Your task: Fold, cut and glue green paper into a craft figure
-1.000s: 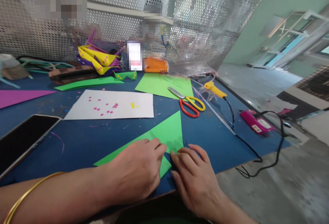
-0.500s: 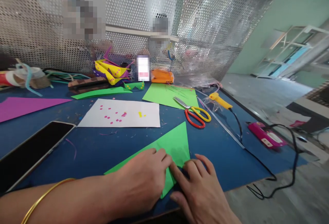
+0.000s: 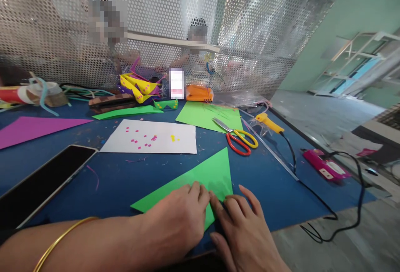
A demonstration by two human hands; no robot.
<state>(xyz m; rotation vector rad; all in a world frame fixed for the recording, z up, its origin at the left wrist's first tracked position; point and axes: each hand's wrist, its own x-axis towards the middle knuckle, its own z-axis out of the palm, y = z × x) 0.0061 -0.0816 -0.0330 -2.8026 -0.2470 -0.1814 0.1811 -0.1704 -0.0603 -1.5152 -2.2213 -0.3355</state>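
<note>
A green sheet (image 3: pixel 215 168) lies on the blue table near its front edge, folded to a pointed shape. My left hand (image 3: pixel 179 218), with a gold bangle at the wrist, rests on the sheet's lower part with its fingers curled and closed; whether they pinch paper is hidden. My right hand (image 3: pixel 242 222) lies at the sheet's lower right, its fingers apart, with the index fingertip beside the left fingers. Behind the sheet are scissors (image 3: pixel 233 134) with red and yellow handles and a white sheet (image 3: pixel 184 140) bearing small pink and yellow pieces.
A black phone (image 3: pixel 46 176) lies left, near a purple sheet (image 3: pixel 40 128). Paper glasses (image 3: pixel 140 88), a lit phone (image 3: pixel 176 83) and an orange item (image 3: pixel 200 93) stand behind. At right are a yellow glue gun (image 3: pixel 268 122), a pink power block (image 3: pixel 326 165) and cables.
The whole view has shifted slightly, moving the table items a little to the right. Both hands stay on the green sheet in nearly the same pose.
</note>
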